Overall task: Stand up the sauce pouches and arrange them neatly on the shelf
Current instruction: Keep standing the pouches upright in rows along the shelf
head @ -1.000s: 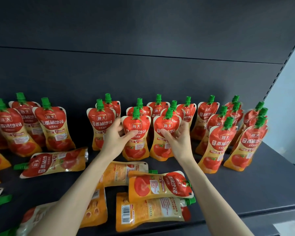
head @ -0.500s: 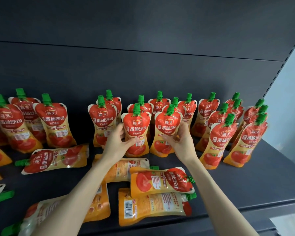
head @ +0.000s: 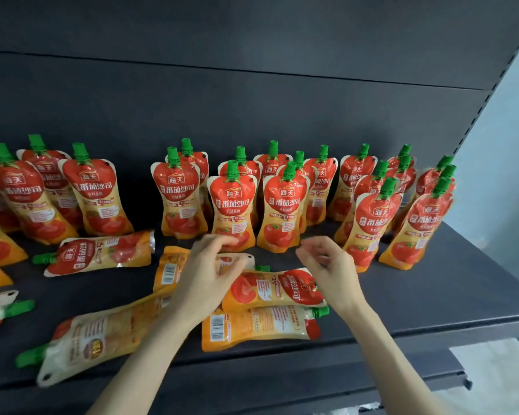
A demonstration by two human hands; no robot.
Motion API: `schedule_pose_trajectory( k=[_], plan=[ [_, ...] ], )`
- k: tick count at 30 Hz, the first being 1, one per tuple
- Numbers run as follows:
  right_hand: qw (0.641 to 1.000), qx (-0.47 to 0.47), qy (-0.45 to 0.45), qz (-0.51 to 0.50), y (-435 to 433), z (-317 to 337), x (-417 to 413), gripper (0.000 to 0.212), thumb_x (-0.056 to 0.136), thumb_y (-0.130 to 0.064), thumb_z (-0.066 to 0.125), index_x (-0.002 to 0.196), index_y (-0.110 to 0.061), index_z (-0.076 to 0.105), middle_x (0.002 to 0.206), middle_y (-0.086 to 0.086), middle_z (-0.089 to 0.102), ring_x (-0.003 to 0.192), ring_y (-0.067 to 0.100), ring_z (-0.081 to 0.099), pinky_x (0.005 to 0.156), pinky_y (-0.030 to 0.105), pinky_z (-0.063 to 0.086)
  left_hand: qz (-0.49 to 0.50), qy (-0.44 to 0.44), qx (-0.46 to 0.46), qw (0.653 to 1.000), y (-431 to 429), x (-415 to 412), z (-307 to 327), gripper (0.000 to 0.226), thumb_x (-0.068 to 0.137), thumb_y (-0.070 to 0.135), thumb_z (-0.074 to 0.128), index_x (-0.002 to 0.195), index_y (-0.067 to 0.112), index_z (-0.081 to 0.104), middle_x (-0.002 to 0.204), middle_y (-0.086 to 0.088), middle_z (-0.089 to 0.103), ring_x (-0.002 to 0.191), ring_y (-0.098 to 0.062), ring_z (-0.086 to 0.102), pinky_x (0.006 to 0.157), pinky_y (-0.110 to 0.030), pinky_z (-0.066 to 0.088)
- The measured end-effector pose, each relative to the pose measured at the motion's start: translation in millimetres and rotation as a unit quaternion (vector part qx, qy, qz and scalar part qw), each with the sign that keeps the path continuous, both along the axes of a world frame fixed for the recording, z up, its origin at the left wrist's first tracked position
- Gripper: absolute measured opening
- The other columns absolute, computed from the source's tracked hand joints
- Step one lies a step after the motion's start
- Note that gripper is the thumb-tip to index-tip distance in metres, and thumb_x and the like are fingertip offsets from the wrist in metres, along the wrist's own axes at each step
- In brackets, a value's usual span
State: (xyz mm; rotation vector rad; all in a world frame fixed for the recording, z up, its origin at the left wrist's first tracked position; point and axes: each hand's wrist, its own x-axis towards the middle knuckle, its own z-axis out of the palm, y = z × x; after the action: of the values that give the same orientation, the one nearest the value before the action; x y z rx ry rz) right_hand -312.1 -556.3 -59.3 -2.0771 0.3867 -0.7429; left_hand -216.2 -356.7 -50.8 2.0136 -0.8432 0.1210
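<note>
Hands [head: 210,277] withdrawn — pouches [head: 232,205] beyond fingertips

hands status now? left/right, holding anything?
Left hand: open, fingers loosely curled, holding nothing, above the lying pouches.
Right hand: open, empty, in front of the standing pouches.

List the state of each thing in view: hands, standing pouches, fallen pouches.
Left hand: open, empty, above the lying pouches.
Right hand: open, empty, holding nothing.
Front middle pouches: upright, released.
Right group: upright, leaning slightly.
Left group: upright, tilted.
Pouch by left group: lying flat, cap left.
Stacked pouches: lying flat, caps right.
Front-left pouch: lying flat, back up.
</note>
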Motion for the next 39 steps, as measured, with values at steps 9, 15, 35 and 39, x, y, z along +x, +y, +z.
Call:
schedule_pose_trajectory(
  k=[9,15,35,39],
  plan=[
    [0.971,-0.131,0.153,0.132,-14.4,-31.5,-54.0,0.049,0.086,-0.039,0.064,0.131,-0.022,0.052,0.128,-0.007,0.055,0.119,0.014,0.041,0.101,0.029,0.036,0.049,-0.122,0.286,0.949,-6.4,-60.1,-21.3,0.099,0.07,0.085,0.006,0.14,0.024,0.038,0.148,0.005,0.035,0.139,-0.017,0.026,0.109,-0.044,0.026],
    [0.975,-0.095,0.133,0.15,-20.2,-26.7,-66.0,0.045,0.082,-0.035,0.07,0.123,-0.021,0.059,0.117,-0.011,0.055,0.108,0.009,0.04,0.088,0.017,0.03,0.101,-0.138,0.344,0.923,-11.2,-76.5,-21.3,0.092,0.07,0.076,0.012,0.138,0.023,0.042,0.137,0.002,0.045,0.128,-0.024,0.036,0.095,-0.045,0.034],
    [0.959,-0.18,0.22,-0.019,-1.7,-35.8,-67.6,0.075,0.07,-0.072,0.058,0.122,-0.018,0.057,0.125,-0.002,0.048,0.119,0.021,0.039,0.103,0.035,0.028,0.207,-0.132,0.219,0.944,-10.3,-96.7,-25.5,0.051,0.078,0.058,0.061,0.101,0.013,0.059,0.104,-0.005,0.065,0.102,-0.029,0.053,0.09,-0.048,0.045],
    [0.965,-0.122,0.233,0.012,-2.7,-26.9,-66.0,0.053,0.072,-0.059,0.069,0.107,-0.02,0.062,0.117,-0.003,0.053,0.113,0.021,0.042,0.098,0.034,0.027,0.224,-0.136,0.176,0.949,-16.0,-108.5,-33.2,0.058,0.078,0.066,0.043,0.094,0.012,0.058,0.099,-0.007,0.061,0.095,-0.028,0.055,0.087,-0.042,0.043]
  ],
)
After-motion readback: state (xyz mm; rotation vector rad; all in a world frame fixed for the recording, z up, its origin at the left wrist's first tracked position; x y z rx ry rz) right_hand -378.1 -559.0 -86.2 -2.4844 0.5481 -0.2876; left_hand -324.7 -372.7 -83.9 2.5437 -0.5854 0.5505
